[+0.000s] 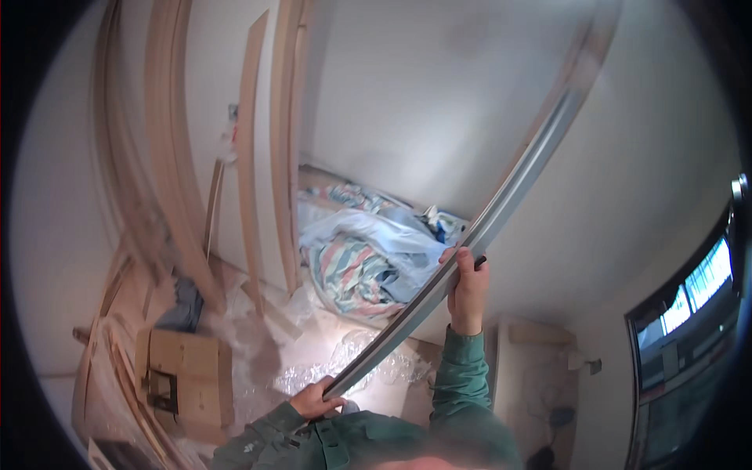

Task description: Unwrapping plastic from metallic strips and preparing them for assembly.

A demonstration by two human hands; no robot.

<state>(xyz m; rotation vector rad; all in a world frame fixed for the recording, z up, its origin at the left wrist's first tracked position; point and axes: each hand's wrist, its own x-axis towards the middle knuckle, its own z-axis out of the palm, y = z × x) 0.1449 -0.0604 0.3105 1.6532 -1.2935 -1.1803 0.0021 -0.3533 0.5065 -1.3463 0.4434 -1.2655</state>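
A long, narrow grey trim strip (521,184) runs slantwise from my lap toward the upper right, with a brownish edge along its far side. My left hand (316,399) is closed round its lower end, close to my body. Farther up, my right hand (468,290) grips the same strip with the thumb on top. A small dark stub (480,260) pokes out beside the right thumb; its kind cannot be made out. Green sleeves cover both forearms.
Long wood-coloured boards (168,141) lean on the wall at left. An open cardboard box (188,376) stands lower left near clear plastic wrap (356,356). Striped sheeting (352,274) lies heaped in the doorway beyond the strip. A window (693,298) is at right.
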